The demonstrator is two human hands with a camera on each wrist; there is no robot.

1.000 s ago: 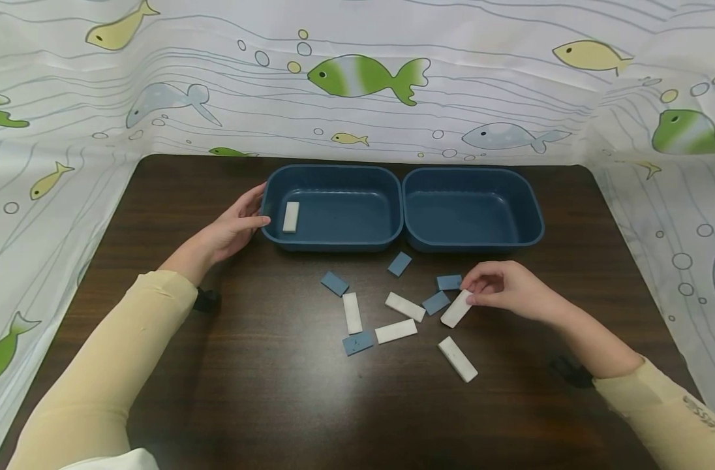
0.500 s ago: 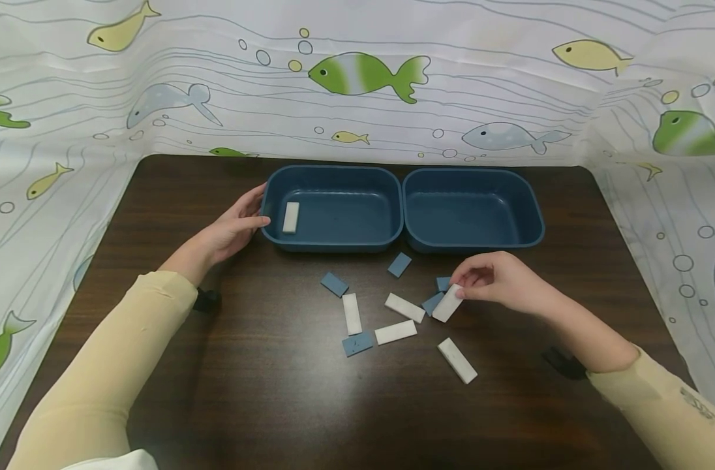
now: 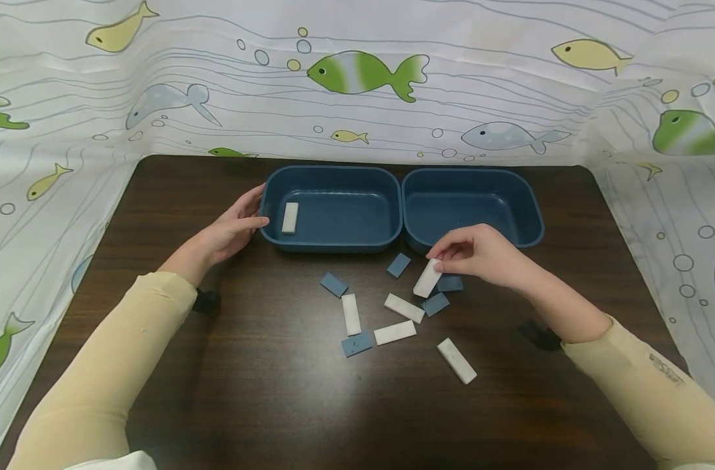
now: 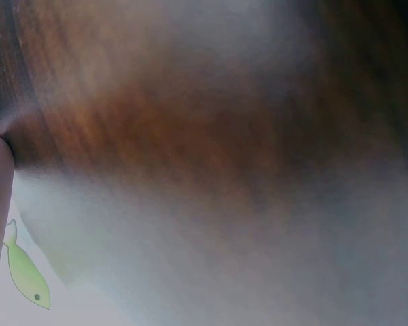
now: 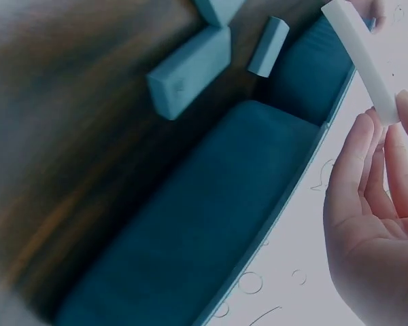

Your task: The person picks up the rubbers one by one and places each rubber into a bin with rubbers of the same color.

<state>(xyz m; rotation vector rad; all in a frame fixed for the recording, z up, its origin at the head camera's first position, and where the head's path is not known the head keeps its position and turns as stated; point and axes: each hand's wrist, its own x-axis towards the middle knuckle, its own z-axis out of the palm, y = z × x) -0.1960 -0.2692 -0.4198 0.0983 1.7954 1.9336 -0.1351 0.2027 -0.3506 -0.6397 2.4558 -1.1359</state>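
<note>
In the head view, my right hand (image 3: 488,256) pinches one end of a white rectangular block (image 3: 427,279) between thumb and fingers. The block is held tilted above the table, in front of the right blue bin (image 3: 473,175); the right wrist view shows the same block (image 5: 362,58) at the fingertips. My left hand (image 3: 231,228) holds the left end of the left blue bin (image 3: 334,247), its thumb on the rim and its fingers along the outer wall. One white block (image 3: 289,217) lies inside that bin. The left wrist view shows mostly blurred table.
Several blue blocks (image 3: 398,265) and white blocks (image 3: 404,308) lie scattered on the dark wooden table (image 3: 246,391) before the bins. The two bins stand side by side, touching. A fish-patterned cloth (image 3: 381,117) rises behind the table and along its sides.
My right hand has moved the white block up and left from beside the blue blocks, toward the bins. My left hand has stayed at the left bin.
</note>
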